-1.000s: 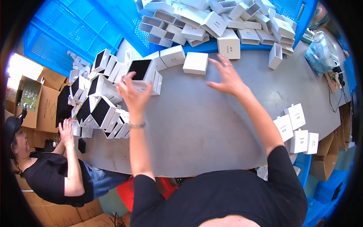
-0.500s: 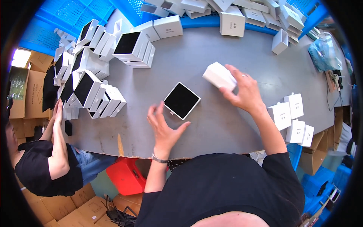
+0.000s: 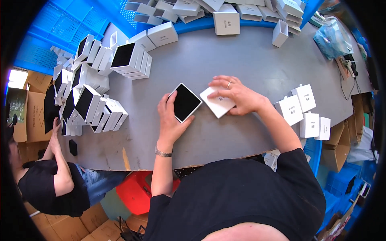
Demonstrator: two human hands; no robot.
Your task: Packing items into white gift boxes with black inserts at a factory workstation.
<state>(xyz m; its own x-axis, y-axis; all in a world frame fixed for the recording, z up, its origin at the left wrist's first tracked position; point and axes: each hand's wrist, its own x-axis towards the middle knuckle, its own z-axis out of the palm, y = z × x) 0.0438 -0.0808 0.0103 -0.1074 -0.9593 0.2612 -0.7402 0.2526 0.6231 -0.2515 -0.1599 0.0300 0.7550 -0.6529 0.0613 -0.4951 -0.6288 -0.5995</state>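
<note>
A shallow white box tray (image 3: pixel 187 103) with a black lining lies on the table in front of me, turned cornerwise. My left hand (image 3: pixel 169 120) grips it, fingers along the left side and thumb at the lower right edge. Just to its right, a white box sleeve (image 3: pixel 217 107) with small dark print on top is in my right hand (image 3: pixel 238 94). The right fingers bend over the sleeve's top and the thumb is at its near side. Its corner comes close to the tray's right corner; whether they touch I cannot tell.
Stacks of black-lined white trays (image 3: pixel 89 98) stand at the left, near a co-worker (image 3: pixel 52 176). Several closed white boxes (image 3: pixel 290 110) sit at the right. Blue crates with white sleeves (image 3: pixel 227 23) line the back of the grey table (image 3: pixel 181 56). A plastic bag (image 3: pixel 333 38) lies far right.
My left hand has closed on the tray. My right hand has brought the sleeve left and nearer, beside the tray, and laid its printed face upward. The whole view has shifted slightly.
</note>
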